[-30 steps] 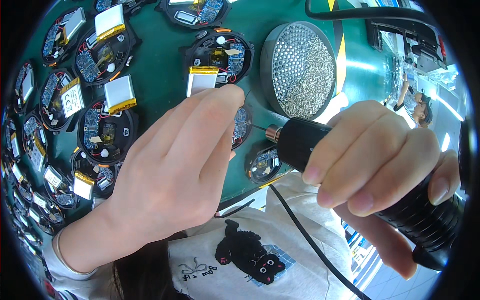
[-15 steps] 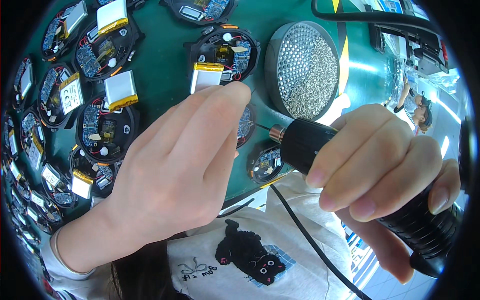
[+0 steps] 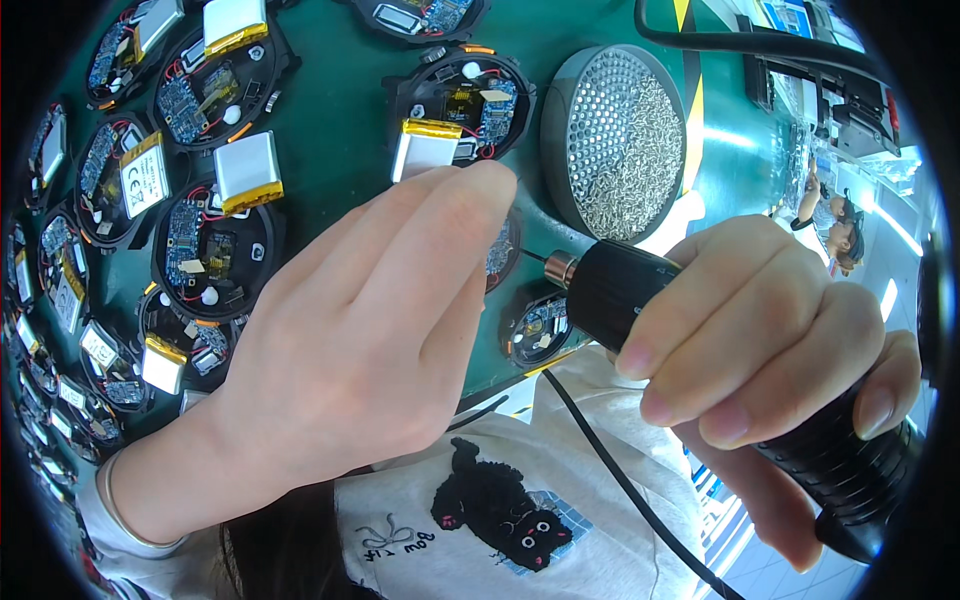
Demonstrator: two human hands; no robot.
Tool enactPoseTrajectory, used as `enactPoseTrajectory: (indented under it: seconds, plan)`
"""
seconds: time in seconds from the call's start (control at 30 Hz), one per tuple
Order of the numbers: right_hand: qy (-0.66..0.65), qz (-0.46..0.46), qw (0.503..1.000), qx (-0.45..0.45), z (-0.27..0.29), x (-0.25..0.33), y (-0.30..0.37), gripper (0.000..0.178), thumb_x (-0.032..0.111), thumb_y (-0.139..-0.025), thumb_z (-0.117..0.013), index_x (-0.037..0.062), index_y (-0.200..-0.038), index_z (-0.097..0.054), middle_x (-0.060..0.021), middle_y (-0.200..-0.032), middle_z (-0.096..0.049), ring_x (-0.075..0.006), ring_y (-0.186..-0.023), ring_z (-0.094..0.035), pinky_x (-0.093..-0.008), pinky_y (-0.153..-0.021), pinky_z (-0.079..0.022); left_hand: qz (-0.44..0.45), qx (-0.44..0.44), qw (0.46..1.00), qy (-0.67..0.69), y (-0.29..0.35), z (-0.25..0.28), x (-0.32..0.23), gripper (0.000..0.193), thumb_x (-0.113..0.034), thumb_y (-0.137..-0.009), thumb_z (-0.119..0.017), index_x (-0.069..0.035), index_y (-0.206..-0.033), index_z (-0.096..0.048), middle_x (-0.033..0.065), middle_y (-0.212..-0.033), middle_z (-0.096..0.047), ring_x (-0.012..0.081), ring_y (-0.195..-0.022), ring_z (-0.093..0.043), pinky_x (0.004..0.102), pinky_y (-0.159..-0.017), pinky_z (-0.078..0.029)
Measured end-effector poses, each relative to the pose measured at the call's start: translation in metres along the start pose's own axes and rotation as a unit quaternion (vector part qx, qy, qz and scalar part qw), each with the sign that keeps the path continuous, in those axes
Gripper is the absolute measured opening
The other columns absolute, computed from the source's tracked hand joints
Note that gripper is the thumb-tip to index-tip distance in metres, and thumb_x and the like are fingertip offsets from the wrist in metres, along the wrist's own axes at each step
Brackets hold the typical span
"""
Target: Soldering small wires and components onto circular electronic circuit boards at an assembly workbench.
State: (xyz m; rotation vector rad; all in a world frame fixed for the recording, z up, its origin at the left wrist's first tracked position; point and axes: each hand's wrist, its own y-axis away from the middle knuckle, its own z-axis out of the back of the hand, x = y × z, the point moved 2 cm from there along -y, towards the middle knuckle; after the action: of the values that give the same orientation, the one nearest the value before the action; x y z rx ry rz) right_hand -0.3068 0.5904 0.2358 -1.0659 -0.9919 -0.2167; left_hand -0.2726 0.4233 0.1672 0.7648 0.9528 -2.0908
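My right hand [image 3: 760, 330] grips a black electric screwdriver [image 3: 625, 292] from the right, its thin bit pointing left. The bit's tip ends close to a round watch case [image 3: 503, 255], where a strip of blue circuit board shows. My left hand [image 3: 370, 310] covers most of that case, back of the hand up and fingers curled together. Its fingertips are hidden, and so is whatever they pinch. Just beyond my left hand lies another open watch case [image 3: 462, 100] with a silver battery [image 3: 427, 150] at its edge. A smaller-looking case [image 3: 540, 328] sits below the bit.
Beyond the screwdriver stands a round grey tray [image 3: 560, 130] of small silver screws on a perforated plate. Several open watch cases [image 3: 218, 250] with batteries crowd the green table [image 3: 340, 90] at left. A black cable [image 3: 620, 460] crosses my shirt. Another person [image 3: 835, 225] is at far right.
The view has shifted slightly, so the cases and tray appear a little farther right. Both hands keep nearly the same pose, with the bit still close to the covered case.
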Motion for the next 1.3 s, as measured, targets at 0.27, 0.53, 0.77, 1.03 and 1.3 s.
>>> enactPoseTrajectory:
  seconds: [0.27, 0.53, 0.77, 1.03, 1.3]
  plan:
    - [-0.037, -0.075, 0.993, 0.080, 0.012, 0.007, -0.001, 0.068, 0.049, -0.083, -0.069, -0.0032, -0.118, -0.042, -0.0100, -0.079, -0.057, -0.0165, -0.051, -0.059, -0.0272, -0.041, -0.053, 0.004, 0.002, 1.000, -0.011, -0.004, 0.002, -0.002, 0.042, 0.002, -0.061, -0.076, 0.006, -0.098, -0.059, 0.0186, -0.114, -0.056, 0.0357, -0.101, -0.059, 0.0407, -0.082, -0.051]
    - [-0.115, -0.011, 0.992, -0.052, 0.023, -0.002, 0.004, 0.064, 0.047, -0.085, -0.068, -0.0049, -0.112, -0.043, -0.0101, -0.077, -0.055, -0.0160, -0.052, -0.058, -0.0266, -0.043, -0.052, 0.051, 0.008, 0.996, 0.068, -0.009, 0.005, -0.002, 0.038, 0.003, -0.062, -0.076, 0.000, -0.096, -0.061, 0.0174, -0.116, -0.055, 0.0341, -0.102, -0.058, 0.0413, -0.085, -0.048]
    - [-0.183, -0.001, 0.971, -0.153, 0.024, 0.004, 0.004, 0.051, 0.038, -0.082, -0.072, -0.0009, -0.099, -0.043, -0.0078, -0.067, -0.057, -0.0151, -0.045, -0.059, -0.0238, -0.036, -0.051, 0.027, 0.004, 0.997, 0.068, -0.007, 0.009, -0.002, 0.025, 0.001, -0.065, -0.076, -0.003, -0.087, -0.065, 0.0152, -0.114, -0.058, 0.0310, -0.101, -0.058, 0.0384, -0.082, -0.047]
    - [-0.200, 0.002, 0.964, -0.174, 0.024, 0.008, 0.005, 0.044, 0.031, -0.080, -0.075, 0.0033, -0.093, -0.043, -0.0069, -0.062, -0.057, -0.0144, -0.043, -0.059, -0.0229, -0.034, -0.052, 0.065, 0.010, 0.994, 0.082, -0.007, 0.013, -0.002, 0.019, -0.006, -0.066, -0.077, -0.006, -0.082, -0.068, 0.0119, -0.114, -0.060, 0.0279, -0.101, -0.059, 0.0355, -0.075, -0.045]
    - [-0.188, 0.005, 0.966, -0.177, 0.024, 0.008, 0.006, 0.046, 0.033, -0.080, -0.074, 0.0028, -0.097, -0.044, -0.0073, -0.063, -0.058, -0.0147, -0.043, -0.061, -0.0233, -0.033, -0.051, 0.035, 0.048, 0.998, 0.022, -0.011, 0.016, -0.005, 0.013, -0.012, -0.070, -0.072, -0.006, -0.078, -0.064, 0.0126, -0.116, -0.059, 0.0313, -0.103, -0.055, 0.0399, -0.083, -0.038]
